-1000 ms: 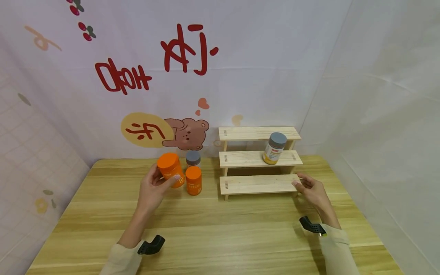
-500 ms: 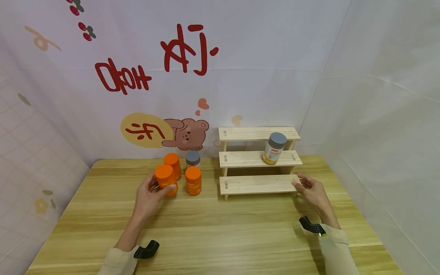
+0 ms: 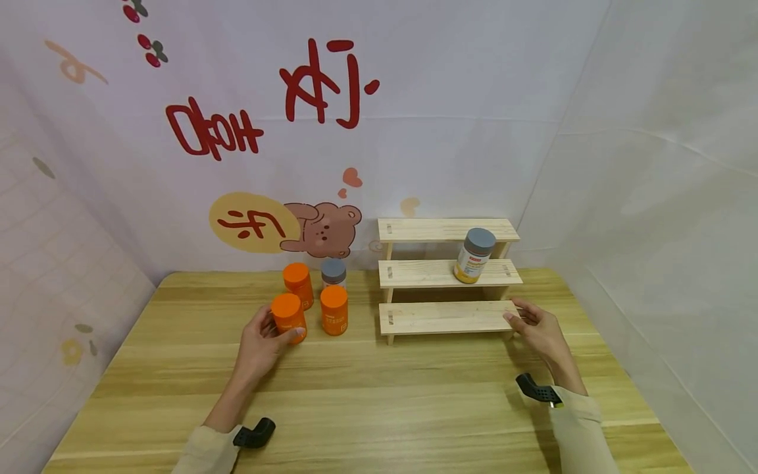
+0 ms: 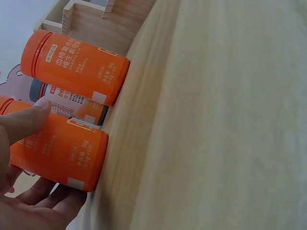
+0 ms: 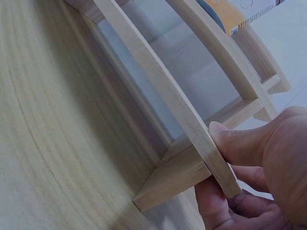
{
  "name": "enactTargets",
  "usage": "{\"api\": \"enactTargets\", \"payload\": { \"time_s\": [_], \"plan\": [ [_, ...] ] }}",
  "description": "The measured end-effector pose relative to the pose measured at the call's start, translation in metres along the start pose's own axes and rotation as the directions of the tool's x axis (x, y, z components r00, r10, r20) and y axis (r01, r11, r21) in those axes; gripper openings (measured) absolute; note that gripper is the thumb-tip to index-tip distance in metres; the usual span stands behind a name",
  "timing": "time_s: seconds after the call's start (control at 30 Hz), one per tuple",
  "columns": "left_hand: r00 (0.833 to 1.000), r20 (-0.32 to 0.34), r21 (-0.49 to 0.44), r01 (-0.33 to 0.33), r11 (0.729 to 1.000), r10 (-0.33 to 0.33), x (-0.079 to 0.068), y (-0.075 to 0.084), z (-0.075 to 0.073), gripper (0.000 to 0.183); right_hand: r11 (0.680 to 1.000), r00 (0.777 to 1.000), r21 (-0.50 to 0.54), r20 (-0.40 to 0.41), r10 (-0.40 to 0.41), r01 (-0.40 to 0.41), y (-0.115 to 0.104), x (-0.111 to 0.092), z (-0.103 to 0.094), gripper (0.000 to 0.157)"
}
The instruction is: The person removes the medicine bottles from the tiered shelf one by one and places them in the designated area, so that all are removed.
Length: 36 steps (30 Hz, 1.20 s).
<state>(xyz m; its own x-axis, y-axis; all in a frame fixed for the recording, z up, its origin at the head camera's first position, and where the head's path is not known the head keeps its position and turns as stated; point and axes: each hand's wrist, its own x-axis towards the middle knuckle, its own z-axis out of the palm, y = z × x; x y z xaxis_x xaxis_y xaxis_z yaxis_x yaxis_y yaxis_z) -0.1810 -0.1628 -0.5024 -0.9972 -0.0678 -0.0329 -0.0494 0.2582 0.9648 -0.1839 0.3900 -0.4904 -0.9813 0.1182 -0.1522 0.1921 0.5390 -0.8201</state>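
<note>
My left hand (image 3: 258, 342) holds an orange supplement bottle (image 3: 289, 318), thumb on its near side and fingers behind it. That bottle stands upright on the table, its base at the tabletop in the left wrist view. Close by are a second orange bottle (image 3: 299, 286) behind it and a third orange bottle (image 3: 334, 311) to its right. A grey-capped bottle (image 3: 334, 272) is partly hidden behind the third. My right hand (image 3: 535, 329) pinches the right end of the lowest board of a three-step wooden rack (image 3: 447, 317), thumb on top and fingers underneath.
Another grey-capped bottle (image 3: 475, 255), with a white and yellow label, stands on the rack's middle step, toward the right. A printed cloth (image 3: 444, 131) hangs behind the wooden table (image 3: 403, 408) and along both sides.
My left hand has brought the orange bottle down and toward me onto the table, uncovering the orange bottle behind it. The right hand keeps its hold on the rack.
</note>
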Motion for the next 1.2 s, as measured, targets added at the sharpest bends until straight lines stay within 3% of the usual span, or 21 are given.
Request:
{"api": "enactTargets", "payload": {
  "time_s": [0.47,0.8,1.0,1.2],
  "plan": [
    [1.0,0.01,-0.001,-0.015,1.0,0.015,0.003,-0.004,0.001,0.074,1.0,1.0,-0.013,-0.006,-0.017,0.016,0.004,0.001,-0.001,0.077],
    [1.0,0.0,-0.056,-0.015,0.998,0.016,-0.004,0.014,-0.005,0.086,1.0,1.0,-0.011,0.005,-0.023,0.023,0.0,0.001,0.0,0.074],
    [0.996,-0.036,-0.008,-0.086,0.996,0.086,-0.005,0.028,-0.01,0.085,0.999,0.999,-0.017,-0.004,-0.032,0.032,0.001,0.0,0.0,0.075],
    [0.98,-0.076,0.04,-0.182,0.983,0.184,-0.004,0.041,-0.011,0.08,1.0,1.0,-0.014,-0.005,-0.028,0.028,0.001,0.0,-0.001,0.075]
  ]
}}
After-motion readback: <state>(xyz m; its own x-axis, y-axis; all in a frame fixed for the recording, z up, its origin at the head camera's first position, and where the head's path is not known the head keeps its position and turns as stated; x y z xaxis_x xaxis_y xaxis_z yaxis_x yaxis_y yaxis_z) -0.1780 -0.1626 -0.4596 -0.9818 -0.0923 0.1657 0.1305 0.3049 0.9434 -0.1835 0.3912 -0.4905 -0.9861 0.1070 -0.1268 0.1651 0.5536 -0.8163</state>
